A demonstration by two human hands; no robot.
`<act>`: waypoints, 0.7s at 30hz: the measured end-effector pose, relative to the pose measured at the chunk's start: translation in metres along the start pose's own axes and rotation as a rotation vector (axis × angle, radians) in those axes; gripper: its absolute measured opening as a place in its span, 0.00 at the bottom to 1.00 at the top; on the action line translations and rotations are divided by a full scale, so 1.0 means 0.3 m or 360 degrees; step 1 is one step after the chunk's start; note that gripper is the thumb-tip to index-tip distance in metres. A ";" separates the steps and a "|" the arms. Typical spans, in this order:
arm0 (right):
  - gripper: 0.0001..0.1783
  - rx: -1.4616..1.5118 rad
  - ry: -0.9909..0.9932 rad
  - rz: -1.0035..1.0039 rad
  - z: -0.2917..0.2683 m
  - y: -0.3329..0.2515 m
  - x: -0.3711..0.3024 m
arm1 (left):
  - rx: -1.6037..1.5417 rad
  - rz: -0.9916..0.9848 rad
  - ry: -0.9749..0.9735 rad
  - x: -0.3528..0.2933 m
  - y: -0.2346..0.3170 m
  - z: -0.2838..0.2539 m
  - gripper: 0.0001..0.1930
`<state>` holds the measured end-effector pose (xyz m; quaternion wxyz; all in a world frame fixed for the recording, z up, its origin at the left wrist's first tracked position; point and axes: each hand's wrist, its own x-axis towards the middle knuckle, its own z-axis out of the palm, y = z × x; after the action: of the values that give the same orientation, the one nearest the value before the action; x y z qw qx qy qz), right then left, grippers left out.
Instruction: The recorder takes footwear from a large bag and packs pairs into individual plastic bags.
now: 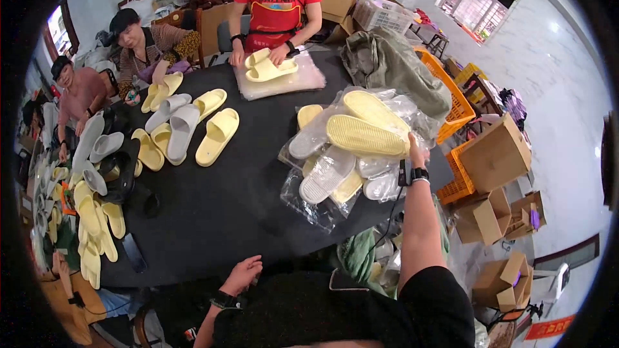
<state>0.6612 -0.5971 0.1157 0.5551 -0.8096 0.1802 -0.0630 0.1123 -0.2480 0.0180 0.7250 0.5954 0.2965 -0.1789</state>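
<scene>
My right hand (418, 150) is closed on the end of a pair of yellow slippers (367, 135), their ribbed soles facing up. The pair lies over a pile of grey and yellow slippers in clear plastic bags (327, 174) at the table's right side. My left hand (243, 274) is at the near edge of the black table (213, 219), its fingers stretched out and holding nothing. Unbagged yellow slippers (218, 136) and grey slippers (183, 130) lie farther off, left of the middle.
Across the table, a person in a red apron handles yellow slippers (271, 67) on a stack of clear bags (284, 84). More people work at the left, beside heaped slippers (97, 219). A dark phone (134, 252), a grey-green sack (393, 71), orange crates (454, 100) and cardboard boxes (496, 154) surround the work.
</scene>
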 end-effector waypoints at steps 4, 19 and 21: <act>0.75 -0.0258 0.0212 -0.0036 -0.076 -0.037 -0.112 | -0.0010 0.0064 0.0106 0.003 0.032 -0.018 0.25; 0.23 -0.0811 -0.0026 -0.1276 -0.185 -0.057 0.002 | 0.0333 0.0254 0.0370 0.063 0.158 0.142 0.23; 0.21 0.0197 -0.0554 -0.0900 -0.149 -0.067 0.050 | 0.0383 0.0237 0.0398 0.094 0.173 0.154 0.23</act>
<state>0.6659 -0.6353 0.1494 0.5862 -0.7909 -0.1532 -0.0861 0.1755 -0.2784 0.0447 0.6173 0.7156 0.3159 -0.0835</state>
